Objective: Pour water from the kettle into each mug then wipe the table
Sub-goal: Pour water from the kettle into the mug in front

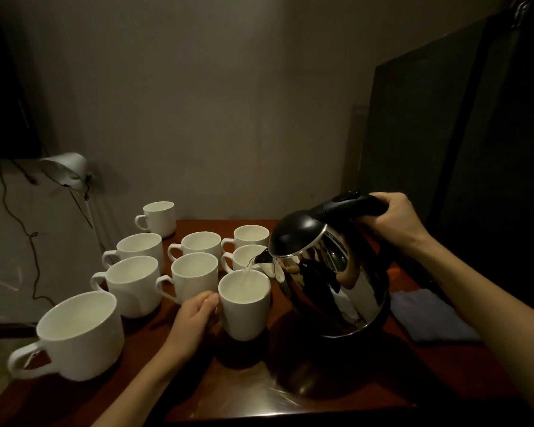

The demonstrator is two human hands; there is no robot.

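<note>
My right grip (393, 220) is curled tight around the black handle of the kettle (330, 282), which I hold tilted to the left above the worktop (290, 396). A thin stream of water (248, 269) runs from the spout into the near white mug (244, 305). My left grip (195, 315) is closed on that mug's handle side, fingers wrapped at its left wall; the handle itself is hidden behind the fingers. The mug stands upright on the worktop, just left of the kettle body.

Other white mugs stand upright to the left and far side: a middle mug (195, 277) touching distance from my left grip, two far mugs (251, 238) behind the spout, and a large near-left mug (79, 334) at the worktop's left edge. Their fill level I cannot tell.

A folded blue cloth (429, 315) lies on the worktop, right of the kettle. A lamp (65, 169) stands far left, off the worktop.
</note>
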